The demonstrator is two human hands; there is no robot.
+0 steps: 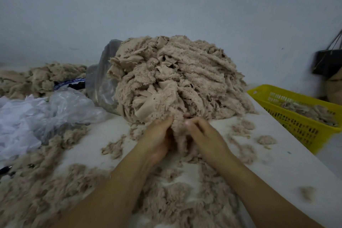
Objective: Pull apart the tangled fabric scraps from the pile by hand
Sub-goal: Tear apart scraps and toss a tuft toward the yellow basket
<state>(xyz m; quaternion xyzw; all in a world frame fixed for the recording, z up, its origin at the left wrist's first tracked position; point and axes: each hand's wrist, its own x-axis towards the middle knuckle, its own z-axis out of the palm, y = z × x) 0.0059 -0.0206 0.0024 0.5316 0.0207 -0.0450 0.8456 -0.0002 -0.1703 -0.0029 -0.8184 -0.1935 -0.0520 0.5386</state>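
The pile (175,79) blocks ahead; open table (277,164) lies right, before the yellow basket (298,130).

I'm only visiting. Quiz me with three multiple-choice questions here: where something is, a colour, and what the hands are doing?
1. The basket stands where? A left of the pile; B right of the pile; C on it.
2. Its colour? A yellow; B red; C blue.
3. The left hand and right hand? A lie flat; B grip a fabric scrap; C lift the basket.
B: it shows beyond the pile's right side. A: its mesh walls are yellow. B: fingers curl round the scrap at the pile's near edge.
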